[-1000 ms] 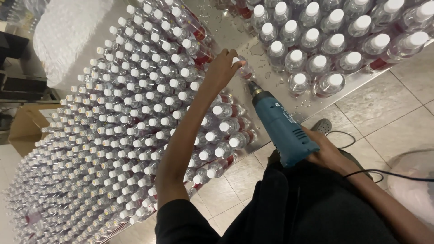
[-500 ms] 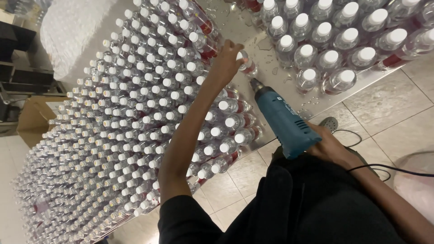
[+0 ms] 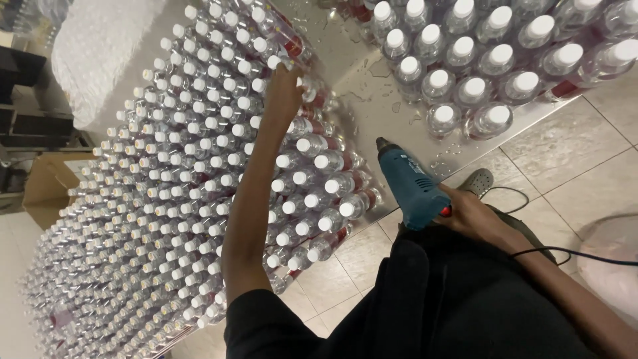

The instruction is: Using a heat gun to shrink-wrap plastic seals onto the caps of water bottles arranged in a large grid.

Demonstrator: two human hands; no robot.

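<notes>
The left hand (image 3: 282,90) rests spread on the capped bottles (image 3: 199,179) near the block's far edge. The right hand (image 3: 473,214) is clamped on a blue heat gun (image 3: 409,183), over the wet steel table (image 3: 372,100) strip between the 2 bottle groups.

cardboard box (image 3: 50,186) far left | grey shoe (image 3: 473,181) on tiled floor (image 3: 565,166)
</notes>
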